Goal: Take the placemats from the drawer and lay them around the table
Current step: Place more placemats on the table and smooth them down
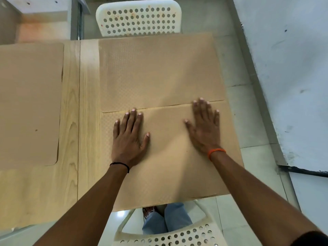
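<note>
Three tan placemats lie on the light wooden table. The near placemat lies at the table's front right, and both my hands press flat on it. My left hand rests with straight fingers near the mat's far left edge. My right hand lies flat with spread fingers near the far right edge, its fingertips reaching the seam with the far placemat. A third placemat lies at the left of the table.
A white perforated plastic chair stands at the table's far side. Another white chair is at the near side, just below my arms. A grey tiled floor and a pale wall lie to the right.
</note>
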